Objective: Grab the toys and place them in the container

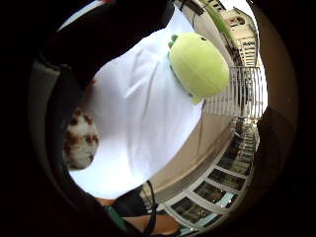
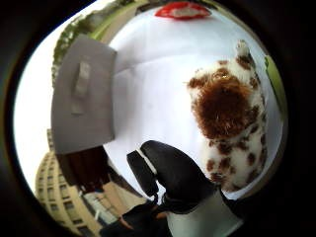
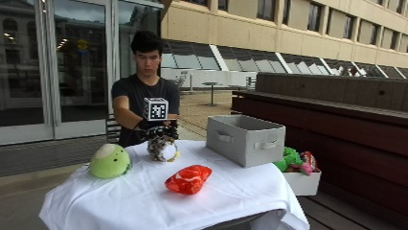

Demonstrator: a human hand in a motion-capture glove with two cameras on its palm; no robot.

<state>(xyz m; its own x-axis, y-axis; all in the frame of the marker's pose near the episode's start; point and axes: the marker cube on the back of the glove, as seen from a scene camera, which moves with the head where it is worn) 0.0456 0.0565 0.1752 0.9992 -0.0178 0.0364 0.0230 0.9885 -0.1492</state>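
Plush and spotted brown on white, the spotted toy (image 3: 162, 148) is sitting near the table's (image 3: 146, 201) back edge, and the gloved right hand (image 3: 155, 130) is closing over its top, fingers (image 2: 163, 173) curling beside it; whether they are already pinching the fur cannot be told. It looks light, soft and squashy, so gripping round the body should serve. Nearby, the green toy (image 3: 109, 160) and red toy (image 3: 188, 178) are waiting; the grey container (image 3: 244, 139) is standing at the far side edge, its inside hidden.

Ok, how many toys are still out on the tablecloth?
3: the green plush near the left edge, the red toy at the front, and the spotted plush under the right hand. The grey container may hide others.
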